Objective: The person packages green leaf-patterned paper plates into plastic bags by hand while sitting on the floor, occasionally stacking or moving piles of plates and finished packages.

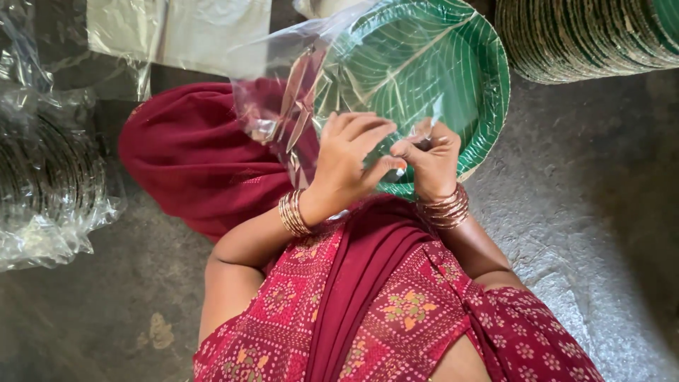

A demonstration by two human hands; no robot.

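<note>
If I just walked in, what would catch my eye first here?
The green leaf-patterned plates at top centre, half inside a clear plastic bag. Both hands meet at their lower edge: the left hand and right hand, pinching the plastic. Another stack of plates sits top right.

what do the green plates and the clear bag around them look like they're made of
Green plates: likely pressed paper or card with a printed leaf pattern, slightly glossy; pale edge and thin stacked rims suggest it. Clear bag: thin plastic film, see-through, crinkled with shiny glints. Both hands, left and right, pinch it.

Both hands raised, wrists close — left hand (351,157) fingers curled, right hand (429,157) pinching — forearms bent inward.
</note>
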